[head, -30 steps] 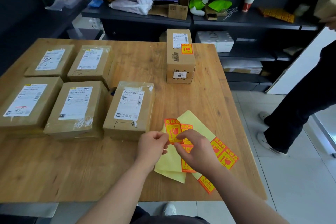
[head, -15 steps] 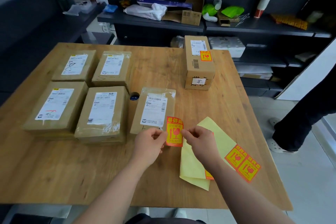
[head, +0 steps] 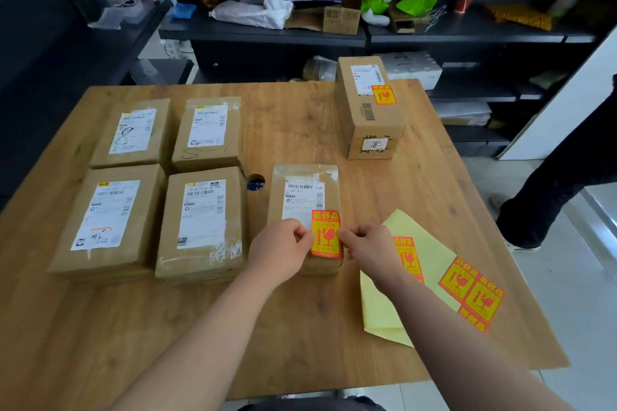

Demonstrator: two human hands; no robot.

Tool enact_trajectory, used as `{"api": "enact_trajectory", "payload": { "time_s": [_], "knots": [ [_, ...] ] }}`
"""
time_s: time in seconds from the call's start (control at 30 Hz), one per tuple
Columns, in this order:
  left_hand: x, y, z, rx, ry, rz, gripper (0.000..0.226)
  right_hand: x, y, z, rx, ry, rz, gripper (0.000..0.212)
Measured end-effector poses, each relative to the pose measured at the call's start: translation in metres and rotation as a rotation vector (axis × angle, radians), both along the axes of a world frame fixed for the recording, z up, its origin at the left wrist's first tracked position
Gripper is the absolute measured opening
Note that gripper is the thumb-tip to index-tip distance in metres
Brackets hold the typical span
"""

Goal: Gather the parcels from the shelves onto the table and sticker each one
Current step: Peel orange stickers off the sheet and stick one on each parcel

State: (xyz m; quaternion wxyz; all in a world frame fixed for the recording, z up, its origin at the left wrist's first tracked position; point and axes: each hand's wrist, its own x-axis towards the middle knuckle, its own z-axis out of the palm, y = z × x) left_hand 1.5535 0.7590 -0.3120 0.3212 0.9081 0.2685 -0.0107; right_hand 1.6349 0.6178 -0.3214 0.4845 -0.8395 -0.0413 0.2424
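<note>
An orange fragile sticker (head: 326,234) hangs over the near right corner of a flat brown parcel (head: 302,183) in the middle of the wooden table (head: 300,123). My left hand (head: 279,249) pinches the sticker's left edge and my right hand (head: 370,247) pinches its right edge. Whether the sticker touches the parcel I cannot tell. Several flat brown parcels, such as one (head: 200,223), lie in a block at the left with white labels. A taller box (head: 369,107) at the far right bears an orange sticker. The yellow backing sheet (head: 430,253) with more stickers lies at the right.
Dark shelves (head: 267,32) behind the table hold an open carton, white and green bags and a roll. A person's dark-trousered legs (head: 564,173) stand on the tiled floor right of the table. A round cable hole (head: 256,182) sits between the parcels.
Both hands peeled the sticker off the yellow sheet and carried it forward and left, from above the table's near side to over the middle parcel's near right corner. The person at right shifted.
</note>
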Motion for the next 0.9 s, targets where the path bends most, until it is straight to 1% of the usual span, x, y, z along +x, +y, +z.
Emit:
{"api": "enact_trajectory", "payload": {
  "time_s": [0.13,0.3,0.67,0.9],
  "knots": [
    [0.005,0.001,-0.003,0.071,0.032,-0.043,0.022,0.002,0.0,-0.003,0.0,0.021,-0.022,0.026],
    [0.008,0.004,-0.006,0.108,0.06,-0.06,0.023,0.004,0.001,-0.003,-0.011,0.015,-0.035,0.023],
    [0.012,0.005,-0.006,0.129,0.085,-0.054,0.022,0.003,0.002,-0.005,-0.06,-0.059,-0.004,0.02],
    [0.013,0.004,-0.004,0.129,0.094,-0.051,0.023,0.001,0.0,-0.007,-0.054,-0.078,-0.005,0.017]
  ]
}}
